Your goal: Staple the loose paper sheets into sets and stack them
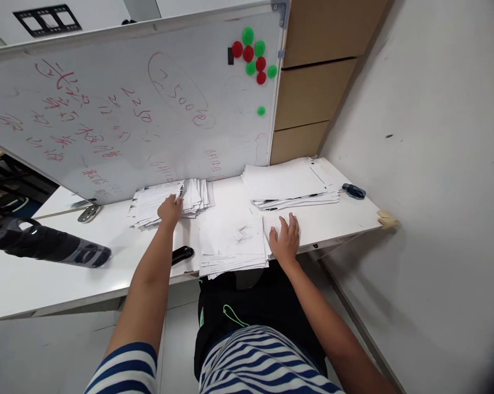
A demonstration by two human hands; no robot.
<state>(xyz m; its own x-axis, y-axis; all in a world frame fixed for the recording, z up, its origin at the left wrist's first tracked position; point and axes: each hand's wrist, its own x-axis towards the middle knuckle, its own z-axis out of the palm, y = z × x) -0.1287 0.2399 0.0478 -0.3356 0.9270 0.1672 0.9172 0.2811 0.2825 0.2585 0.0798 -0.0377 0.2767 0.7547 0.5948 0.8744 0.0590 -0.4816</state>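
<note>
My left hand [170, 210] is over the left stack of printed papers [152, 203], its fingers closed at the right edge of a top sheet. Loose, uneven sheets [196, 196] fan out just right of it. My right hand [285, 236] lies on the table with its fingers spread, close to the right edge of the middle paper stack [232, 241]. That stack reaches the table's front edge, and its top sheet has faint grey marks. Behind my right hand lies a wider stack of papers [285, 181], blank-looking on top with dark marks along its edges.
A whiteboard [119, 98] with red writing and round magnets [261, 64] stands behind the white table [332, 221]. At left are a dark bottle [50, 243] and a computer mouse [89, 213]. A black stapler-like object [182, 255] and a dark blue object [354, 191] also lie there.
</note>
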